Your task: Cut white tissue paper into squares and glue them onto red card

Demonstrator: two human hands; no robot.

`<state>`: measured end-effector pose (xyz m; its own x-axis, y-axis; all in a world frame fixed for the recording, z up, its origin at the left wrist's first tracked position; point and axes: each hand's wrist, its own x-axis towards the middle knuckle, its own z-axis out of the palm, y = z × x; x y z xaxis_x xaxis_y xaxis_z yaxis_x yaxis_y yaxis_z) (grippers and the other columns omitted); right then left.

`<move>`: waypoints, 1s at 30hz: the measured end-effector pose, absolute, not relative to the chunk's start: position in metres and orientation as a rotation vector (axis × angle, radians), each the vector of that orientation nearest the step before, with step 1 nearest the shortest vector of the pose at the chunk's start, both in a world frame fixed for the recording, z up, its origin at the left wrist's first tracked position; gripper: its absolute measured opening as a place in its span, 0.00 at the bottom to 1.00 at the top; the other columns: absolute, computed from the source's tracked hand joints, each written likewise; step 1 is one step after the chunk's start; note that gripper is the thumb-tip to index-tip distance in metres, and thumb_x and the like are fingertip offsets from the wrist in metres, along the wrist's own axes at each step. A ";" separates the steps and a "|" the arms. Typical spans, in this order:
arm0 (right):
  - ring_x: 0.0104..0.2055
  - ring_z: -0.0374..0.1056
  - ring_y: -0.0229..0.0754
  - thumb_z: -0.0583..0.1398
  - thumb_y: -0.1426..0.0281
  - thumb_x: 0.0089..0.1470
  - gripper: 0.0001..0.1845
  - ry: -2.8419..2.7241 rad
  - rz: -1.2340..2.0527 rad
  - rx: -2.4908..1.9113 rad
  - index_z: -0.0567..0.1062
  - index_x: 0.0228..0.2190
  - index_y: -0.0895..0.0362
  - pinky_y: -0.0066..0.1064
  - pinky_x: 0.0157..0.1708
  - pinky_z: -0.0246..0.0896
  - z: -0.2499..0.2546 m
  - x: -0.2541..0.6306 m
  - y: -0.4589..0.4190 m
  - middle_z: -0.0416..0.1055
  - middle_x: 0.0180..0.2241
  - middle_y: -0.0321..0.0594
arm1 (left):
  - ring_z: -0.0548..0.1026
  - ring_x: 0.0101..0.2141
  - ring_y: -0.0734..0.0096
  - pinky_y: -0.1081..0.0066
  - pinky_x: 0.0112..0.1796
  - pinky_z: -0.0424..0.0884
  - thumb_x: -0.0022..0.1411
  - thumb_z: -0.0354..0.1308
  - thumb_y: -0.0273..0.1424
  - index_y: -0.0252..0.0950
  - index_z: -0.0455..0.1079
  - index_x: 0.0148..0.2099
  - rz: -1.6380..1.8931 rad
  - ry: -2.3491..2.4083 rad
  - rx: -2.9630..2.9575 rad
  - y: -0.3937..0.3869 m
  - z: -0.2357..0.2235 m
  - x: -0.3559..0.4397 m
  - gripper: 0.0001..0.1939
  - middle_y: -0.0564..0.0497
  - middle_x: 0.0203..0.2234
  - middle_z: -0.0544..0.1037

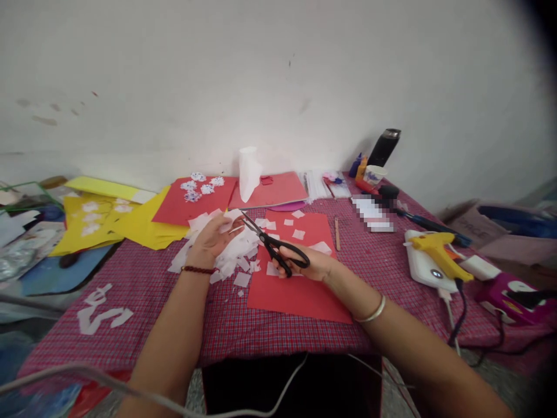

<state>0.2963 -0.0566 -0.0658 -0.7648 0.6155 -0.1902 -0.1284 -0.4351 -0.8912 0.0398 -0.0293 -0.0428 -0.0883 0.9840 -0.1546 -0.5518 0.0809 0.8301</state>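
Black-handled scissors are in my right hand, fingers through the handle loops. Their blades are slightly parted and point up and left toward my left hand, whose fingers are curled around a piece of thin white paper. Below and beside that hand lies a loose pile of white paper pieces. Under the scissors is a red sheet with several small white paper squares scattered on it. Whether the blades touch the held paper I cannot tell.
A white paper roll stands by the wall. Red card with white-and-blue flowers and yellow sheets lie left. A wooden stick, a yellow glue gun on a white power bank and a black bottle are right. A white cable crosses the foreground.
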 end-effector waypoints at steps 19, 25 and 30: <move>0.22 0.62 0.30 0.68 0.51 0.47 0.30 -1.338 2.095 -0.706 0.70 0.43 0.59 0.23 0.21 0.59 -0.065 0.291 -0.059 0.69 0.27 0.33 | 0.77 0.39 0.65 0.59 0.51 0.70 0.40 0.72 0.26 0.33 0.74 0.30 1.249 0.980 0.908 -0.041 -0.033 0.053 0.12 0.48 0.34 0.80; 0.20 0.61 0.29 0.69 0.52 0.47 0.27 -1.334 2.057 -0.733 0.70 0.38 0.59 0.21 0.18 0.53 -0.062 0.289 -0.059 0.68 0.25 0.32 | 0.77 0.39 0.65 0.59 0.51 0.70 0.40 0.71 0.26 0.33 0.72 0.27 1.249 0.981 0.901 -0.040 -0.033 0.054 0.11 0.48 0.33 0.79; 0.17 0.58 0.28 0.70 0.52 0.44 0.27 -1.324 2.030 -0.730 0.71 0.38 0.58 0.21 0.16 0.51 -0.062 0.286 -0.059 0.66 0.22 0.29 | 0.78 0.37 0.63 0.61 0.48 0.73 0.38 0.72 0.26 0.34 0.70 0.26 1.239 1.024 0.885 -0.036 -0.037 0.050 0.13 0.49 0.31 0.79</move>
<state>0.2860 -0.0594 -0.0616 -0.6681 0.7341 -0.1213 -0.1852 -0.3220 -0.9285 0.0504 -0.0365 -0.0369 0.0328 0.9913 -0.1278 -0.3124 0.1316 0.9408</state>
